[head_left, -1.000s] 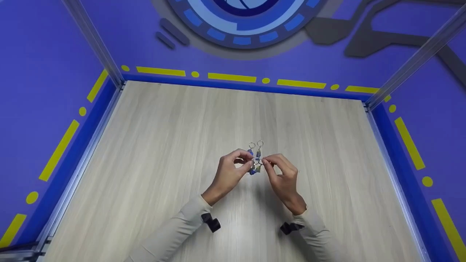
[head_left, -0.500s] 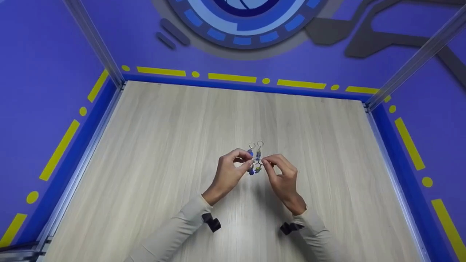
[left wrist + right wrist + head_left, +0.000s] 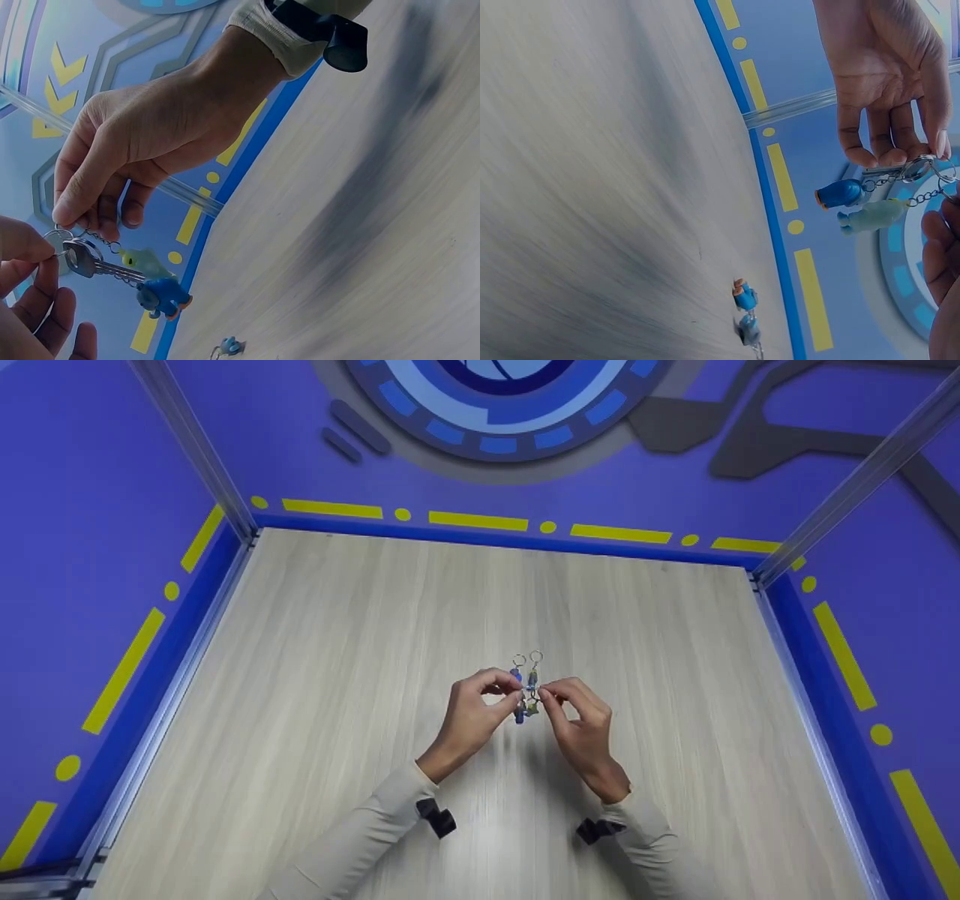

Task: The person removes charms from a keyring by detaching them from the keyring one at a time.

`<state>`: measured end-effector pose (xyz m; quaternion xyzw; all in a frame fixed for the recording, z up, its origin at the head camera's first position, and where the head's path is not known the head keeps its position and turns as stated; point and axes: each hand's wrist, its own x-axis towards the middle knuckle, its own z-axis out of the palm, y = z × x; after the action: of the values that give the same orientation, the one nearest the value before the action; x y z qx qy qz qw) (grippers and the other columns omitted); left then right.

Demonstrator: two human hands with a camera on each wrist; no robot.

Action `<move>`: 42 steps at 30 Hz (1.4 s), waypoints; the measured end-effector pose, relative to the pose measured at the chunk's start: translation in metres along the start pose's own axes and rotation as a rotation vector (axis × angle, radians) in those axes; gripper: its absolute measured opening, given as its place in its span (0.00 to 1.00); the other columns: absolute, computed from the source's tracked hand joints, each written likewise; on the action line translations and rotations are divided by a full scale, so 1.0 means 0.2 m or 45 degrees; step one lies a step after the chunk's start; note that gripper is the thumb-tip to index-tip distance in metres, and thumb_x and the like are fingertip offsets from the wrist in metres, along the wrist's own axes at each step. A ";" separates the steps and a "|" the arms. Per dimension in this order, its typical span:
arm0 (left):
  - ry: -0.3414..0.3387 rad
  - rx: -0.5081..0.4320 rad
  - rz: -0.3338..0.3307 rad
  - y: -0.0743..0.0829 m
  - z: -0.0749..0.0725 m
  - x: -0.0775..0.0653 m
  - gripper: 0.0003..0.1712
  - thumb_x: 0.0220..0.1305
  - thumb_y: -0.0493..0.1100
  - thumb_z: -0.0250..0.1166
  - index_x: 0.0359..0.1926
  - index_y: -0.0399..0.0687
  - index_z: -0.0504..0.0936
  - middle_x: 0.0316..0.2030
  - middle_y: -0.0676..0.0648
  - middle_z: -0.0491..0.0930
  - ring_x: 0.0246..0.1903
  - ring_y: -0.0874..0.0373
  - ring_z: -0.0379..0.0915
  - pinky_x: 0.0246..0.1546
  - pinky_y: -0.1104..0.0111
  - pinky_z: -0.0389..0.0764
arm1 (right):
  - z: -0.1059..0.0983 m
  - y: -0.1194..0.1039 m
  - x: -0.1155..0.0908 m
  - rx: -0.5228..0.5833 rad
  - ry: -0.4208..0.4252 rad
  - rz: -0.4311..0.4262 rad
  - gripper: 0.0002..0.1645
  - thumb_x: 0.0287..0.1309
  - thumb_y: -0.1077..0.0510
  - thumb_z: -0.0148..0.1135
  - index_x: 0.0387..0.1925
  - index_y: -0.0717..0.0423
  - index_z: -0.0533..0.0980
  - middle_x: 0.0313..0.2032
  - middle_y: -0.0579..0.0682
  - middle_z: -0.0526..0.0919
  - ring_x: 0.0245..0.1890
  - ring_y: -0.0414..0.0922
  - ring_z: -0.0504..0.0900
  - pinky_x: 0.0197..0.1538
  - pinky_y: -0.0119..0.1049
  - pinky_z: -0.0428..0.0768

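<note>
Close together above the table, my two hands pinch small metal rings between thumb and fingertips. The left hand (image 3: 469, 716) and the right hand (image 3: 583, 720) nearly meet. In the left wrist view a split ring (image 3: 58, 240) spans the gap between the fingertips, with keys (image 3: 81, 257) beside it. From short chains hang a blue figurine keychain (image 3: 840, 193) and a pale green figurine keychain (image 3: 874, 216). Which hand bears which keychain is hard to tell, as fingers cover part of the rings.
Beyond the hands, two more keychains with figurines lie on the wooden table (image 3: 360, 645), their rings (image 3: 535, 656) pointing away from me. One has a blue figurine (image 3: 745, 295), the other a greyish blue figurine (image 3: 748, 330). Blue panels (image 3: 480, 495) enclose the table's back and sides.
The hanging keychains have swung and turned slightly below the fingers. Both hands stay almost in place, still pinching the rings.
</note>
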<state>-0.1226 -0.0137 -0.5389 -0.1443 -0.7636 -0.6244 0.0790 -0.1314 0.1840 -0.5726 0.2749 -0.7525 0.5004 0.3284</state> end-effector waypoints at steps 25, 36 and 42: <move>0.035 0.213 0.284 -0.04 0.01 0.00 0.06 0.66 0.28 0.76 0.38 0.41 0.90 0.36 0.50 0.88 0.41 0.55 0.82 0.46 0.64 0.83 | -0.01 0.02 -0.04 -0.033 -0.032 0.060 0.15 0.59 0.80 0.73 0.40 0.60 0.88 0.35 0.50 0.89 0.32 0.45 0.84 0.41 0.29 0.81; 0.040 0.179 0.254 -0.05 -0.01 -0.01 0.08 0.66 0.26 0.74 0.39 0.43 0.90 0.37 0.50 0.88 0.42 0.57 0.82 0.49 0.63 0.84 | -0.10 0.13 -0.13 -0.126 -0.069 0.180 0.13 0.59 0.79 0.74 0.38 0.61 0.88 0.34 0.51 0.89 0.32 0.45 0.85 0.42 0.24 0.79; 0.036 0.159 0.241 -0.06 -0.02 -0.01 0.07 0.67 0.27 0.74 0.38 0.42 0.90 0.37 0.50 0.88 0.43 0.57 0.82 0.49 0.64 0.84 | -0.17 0.23 -0.17 -0.125 -0.093 0.203 0.13 0.59 0.80 0.73 0.37 0.62 0.88 0.34 0.52 0.90 0.32 0.45 0.84 0.41 0.21 0.77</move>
<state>-0.1250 -0.0198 -0.5497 -0.2017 -0.7828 -0.5673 0.1572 -0.1356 0.2352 -0.6154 0.2158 -0.8069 0.4773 0.2731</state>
